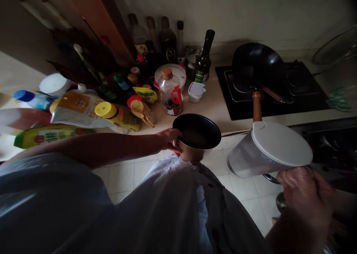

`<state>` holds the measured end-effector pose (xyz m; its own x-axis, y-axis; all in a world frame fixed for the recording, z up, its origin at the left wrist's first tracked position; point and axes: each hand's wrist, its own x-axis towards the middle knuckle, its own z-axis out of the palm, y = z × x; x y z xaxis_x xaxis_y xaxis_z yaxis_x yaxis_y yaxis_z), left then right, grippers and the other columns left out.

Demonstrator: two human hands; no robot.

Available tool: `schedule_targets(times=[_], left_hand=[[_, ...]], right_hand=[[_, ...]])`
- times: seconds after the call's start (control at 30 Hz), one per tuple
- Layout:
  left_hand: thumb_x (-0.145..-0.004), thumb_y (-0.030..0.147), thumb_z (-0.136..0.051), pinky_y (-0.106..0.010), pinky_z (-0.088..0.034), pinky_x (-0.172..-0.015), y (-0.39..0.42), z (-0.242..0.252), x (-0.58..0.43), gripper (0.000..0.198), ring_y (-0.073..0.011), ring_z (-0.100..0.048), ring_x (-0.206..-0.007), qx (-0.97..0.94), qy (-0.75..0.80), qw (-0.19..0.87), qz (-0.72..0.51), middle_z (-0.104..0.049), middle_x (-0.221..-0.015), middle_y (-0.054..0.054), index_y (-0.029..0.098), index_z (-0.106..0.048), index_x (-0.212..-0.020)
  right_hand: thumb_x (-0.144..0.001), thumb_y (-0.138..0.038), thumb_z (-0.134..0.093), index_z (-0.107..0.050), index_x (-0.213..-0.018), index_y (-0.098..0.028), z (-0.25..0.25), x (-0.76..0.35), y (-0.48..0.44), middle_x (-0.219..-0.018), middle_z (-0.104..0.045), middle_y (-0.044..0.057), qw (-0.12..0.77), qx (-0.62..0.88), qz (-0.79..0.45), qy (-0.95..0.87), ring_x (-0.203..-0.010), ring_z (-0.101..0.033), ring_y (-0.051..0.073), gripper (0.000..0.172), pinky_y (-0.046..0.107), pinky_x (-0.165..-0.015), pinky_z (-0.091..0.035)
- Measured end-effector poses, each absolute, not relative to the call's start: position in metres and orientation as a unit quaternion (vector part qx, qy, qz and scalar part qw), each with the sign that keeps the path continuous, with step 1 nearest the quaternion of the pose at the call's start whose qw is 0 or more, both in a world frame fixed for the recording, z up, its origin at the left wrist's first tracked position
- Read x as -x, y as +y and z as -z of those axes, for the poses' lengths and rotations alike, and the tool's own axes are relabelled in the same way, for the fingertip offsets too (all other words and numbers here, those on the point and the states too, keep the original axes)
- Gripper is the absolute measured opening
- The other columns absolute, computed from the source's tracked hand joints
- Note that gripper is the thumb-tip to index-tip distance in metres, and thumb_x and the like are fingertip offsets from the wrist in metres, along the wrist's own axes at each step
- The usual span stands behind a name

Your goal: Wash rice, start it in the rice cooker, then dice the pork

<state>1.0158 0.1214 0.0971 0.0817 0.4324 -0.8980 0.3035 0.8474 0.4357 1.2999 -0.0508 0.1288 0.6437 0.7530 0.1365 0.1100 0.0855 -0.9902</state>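
My left hand (pixel 172 140) is closed on the rim and side of a pot (pixel 192 155). The pot has a black inside and a tan outside, and it is held upright in front of my body by the counter's edge. My right hand (pixel 301 185) is closed round the handle of a clear pitcher (pixel 245 157) with a white lid (pixel 281 142). The pitcher is tilted, its lid end up and to the right, and is apart from the pot. What the pot or the pitcher contains is too dim to tell.
A black wok (pixel 258 66) sits on the black stove (pixel 231 111); a wooden handle (pixel 257 105) points towards me. Left of it stand a green bottle (pixel 203 60), a small white-lidded container (pixel 196 92), a glass jar (pixel 170 94), a yellow-capped bottle (pixel 118 116) and several seasoning packets.
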Motion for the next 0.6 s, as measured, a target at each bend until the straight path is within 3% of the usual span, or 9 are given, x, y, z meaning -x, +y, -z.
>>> schedule_targets(times=[0.2,0.4,0.6], left_hand=[[-0.075,0.013,-0.047,-0.031,-0.054,-0.045,0.115,-0.101,-1.008,0.028,-0.0260,-0.065,-0.056,-0.312,0.682,0.661,-0.017,-0.055,-0.062,-0.008,0.007,-0.053,-0.102],[-0.053,0.011,-0.058,-0.035,-0.056,-0.053,0.100,-0.078,-0.988,0.065,-0.0231,-0.066,-0.068,-0.385,0.584,0.680,-0.222,-0.066,-0.092,-0.008,0.019,-0.051,-0.117],[-0.050,0.010,-0.052,-0.034,-0.056,-0.055,0.094,-0.049,-1.005,0.045,-0.0173,-0.060,-0.058,-0.283,0.575,0.697,-0.322,-0.060,-0.065,-0.002,0.010,-0.054,-0.095]], right_hand=[[-0.077,-0.027,-0.067,-0.041,-0.051,-0.017,-0.126,-1.302,-0.062,-0.046,-0.033,-0.006,0.648,0.637,-0.248,-0.336,-0.043,-0.033,0.007,0.038,0.026,-0.042,-0.025],[-0.077,-0.024,-0.066,-0.042,-0.052,-0.017,-0.124,-1.306,-0.071,-0.046,-0.033,-0.006,0.650,0.636,-0.240,-0.340,-0.043,-0.033,0.007,0.035,0.026,-0.043,-0.025],[-0.075,-0.025,-0.067,-0.044,-0.052,-0.017,-0.124,-1.306,-0.068,-0.045,-0.034,-0.006,0.663,0.627,-0.225,-0.342,-0.042,-0.033,0.007,0.033,0.026,-0.041,-0.025]])
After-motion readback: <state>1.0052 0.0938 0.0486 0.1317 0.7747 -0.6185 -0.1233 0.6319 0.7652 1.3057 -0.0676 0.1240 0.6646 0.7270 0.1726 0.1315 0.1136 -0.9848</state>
